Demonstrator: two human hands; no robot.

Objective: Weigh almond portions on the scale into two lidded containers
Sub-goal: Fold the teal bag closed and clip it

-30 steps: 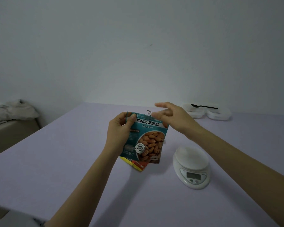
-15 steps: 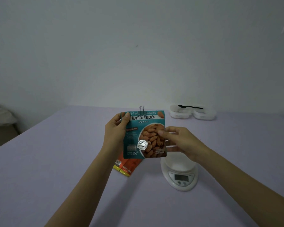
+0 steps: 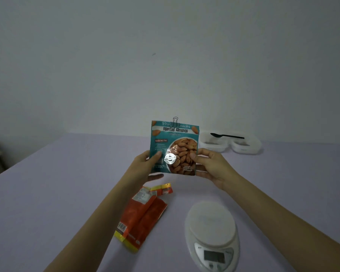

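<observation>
A teal bag of roasted almonds [image 3: 175,142] is held upright above the table, its top closed by a binder clip [image 3: 175,122]. My left hand [image 3: 145,165] grips the bag's lower left edge and my right hand [image 3: 210,167] grips its lower right edge. A white kitchen scale [image 3: 212,232] with a blank display sits on the table at the near right. Two white containers [image 3: 212,144] [image 3: 245,147] stand side by side at the far right, with a black spoon [image 3: 227,136] lying across them.
An orange and yellow snack bag [image 3: 143,214] lies flat on the lilac table [image 3: 67,193] left of the scale. A plain wall rises behind the table's far edge. Bedding shows at the far left edge.
My right hand came down from the bag's top to its lower right edge, and my left hand slid down its left edge. The view tilted down, showing more of the orange bag and the scale.
</observation>
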